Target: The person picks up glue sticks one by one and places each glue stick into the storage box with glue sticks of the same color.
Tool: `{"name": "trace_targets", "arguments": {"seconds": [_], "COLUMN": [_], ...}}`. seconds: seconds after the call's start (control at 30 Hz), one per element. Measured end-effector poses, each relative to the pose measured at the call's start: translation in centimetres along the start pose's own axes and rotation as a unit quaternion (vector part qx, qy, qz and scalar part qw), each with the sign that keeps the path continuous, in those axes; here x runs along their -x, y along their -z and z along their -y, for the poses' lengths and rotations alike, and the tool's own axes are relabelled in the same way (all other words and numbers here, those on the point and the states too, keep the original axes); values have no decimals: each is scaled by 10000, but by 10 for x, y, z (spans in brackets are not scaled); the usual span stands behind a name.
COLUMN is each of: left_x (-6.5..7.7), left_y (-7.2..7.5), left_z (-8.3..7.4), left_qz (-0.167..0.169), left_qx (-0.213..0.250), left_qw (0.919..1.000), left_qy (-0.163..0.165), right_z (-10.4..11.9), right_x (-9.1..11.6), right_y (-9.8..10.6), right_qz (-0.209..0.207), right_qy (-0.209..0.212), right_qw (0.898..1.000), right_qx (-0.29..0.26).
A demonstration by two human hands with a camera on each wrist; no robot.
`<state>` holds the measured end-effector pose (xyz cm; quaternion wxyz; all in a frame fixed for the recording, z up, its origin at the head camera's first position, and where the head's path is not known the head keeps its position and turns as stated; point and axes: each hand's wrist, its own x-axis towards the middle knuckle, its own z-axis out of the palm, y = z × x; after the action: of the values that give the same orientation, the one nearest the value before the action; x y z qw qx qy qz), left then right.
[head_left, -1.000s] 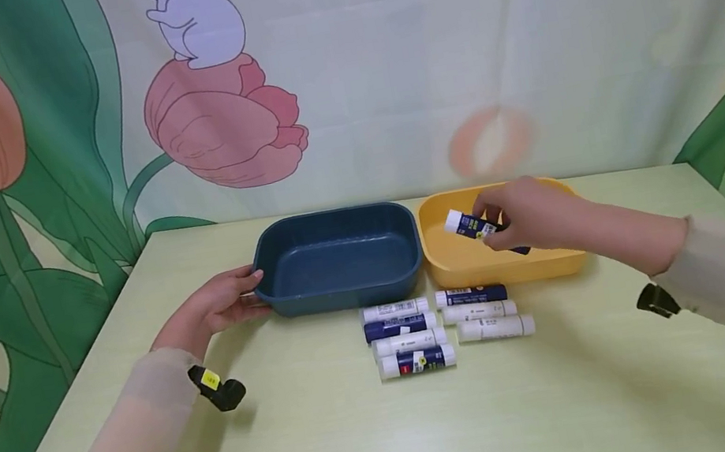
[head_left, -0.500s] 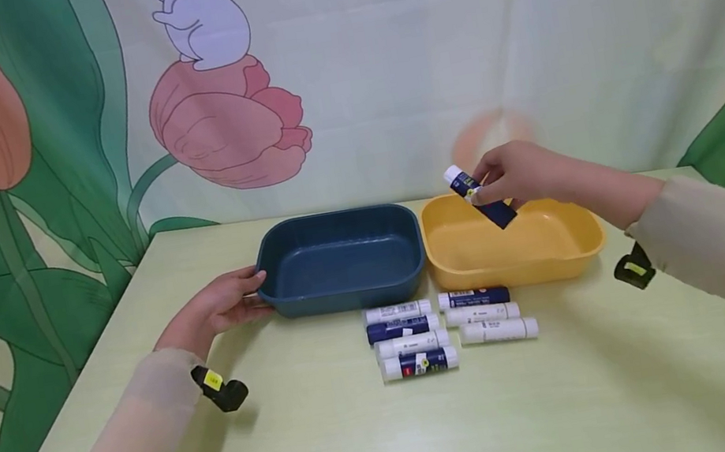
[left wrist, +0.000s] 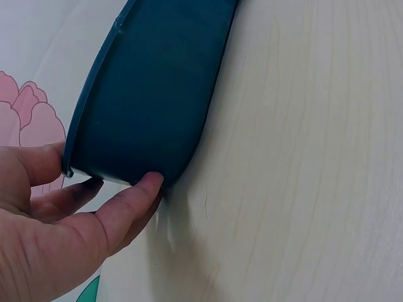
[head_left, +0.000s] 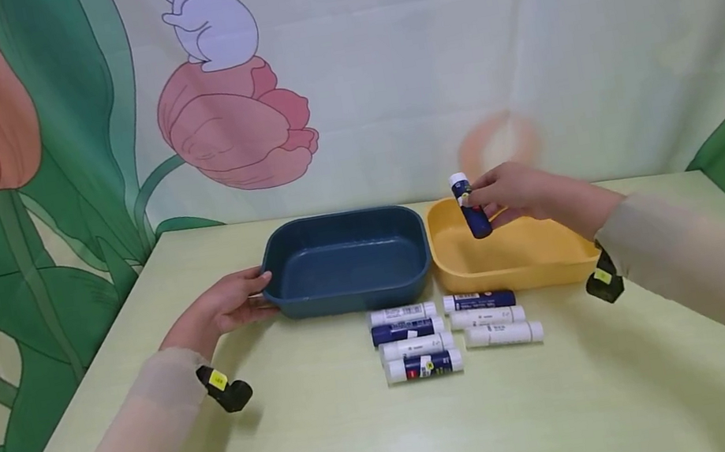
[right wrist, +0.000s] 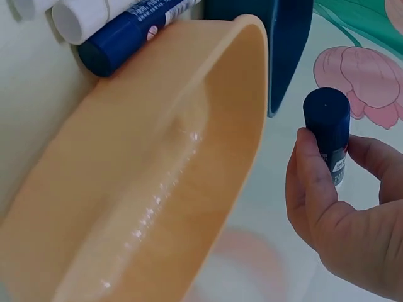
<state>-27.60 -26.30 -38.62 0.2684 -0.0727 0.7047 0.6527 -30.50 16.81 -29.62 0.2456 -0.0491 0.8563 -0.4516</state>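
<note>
My right hand (head_left: 511, 193) pinches a glue stick (head_left: 476, 220) above the yellow bin (head_left: 515, 277). The stick stands nearly upright, slightly tilted, white end up and dark blue end down. Thumb and fingers sit around its middle in the right wrist view, where the blue end (right wrist: 327, 116) faces the camera. My left hand (head_left: 231, 300) holds the left end of the dark blue bin (head_left: 353, 299). Seen from the left wrist, one digit lies over the bin's rim (left wrist: 94, 82) while other fingertips (left wrist: 151, 181) touch its outer wall.
In front of the bins, several white and blue glue sticks lie flat in two columns, among them a blue one (head_left: 424, 366) and a white one (head_left: 504, 335). A printed curtain (head_left: 384, 94) hangs behind the table (head_left: 371, 448).
The glue stick has turned from nearly level to nearly upright. My right hand rose, then came down a little over the yellow bin. My left hand has stayed on the blue bin.
</note>
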Motion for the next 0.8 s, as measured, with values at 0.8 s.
{"name": "trace_targets", "arguments": {"seconds": [0.8], "left_x": [-1], "left_y": [1], "left_z": [0], "left_qz": [-141], "left_qx": [11], "left_qw": [9999], "left_qy": [59], "right_z": [-41], "right_x": [-58], "right_y": [-50], "right_qz": [-1], "right_qy": [-873], "right_qw": [9931], "right_qx": [-777]}}
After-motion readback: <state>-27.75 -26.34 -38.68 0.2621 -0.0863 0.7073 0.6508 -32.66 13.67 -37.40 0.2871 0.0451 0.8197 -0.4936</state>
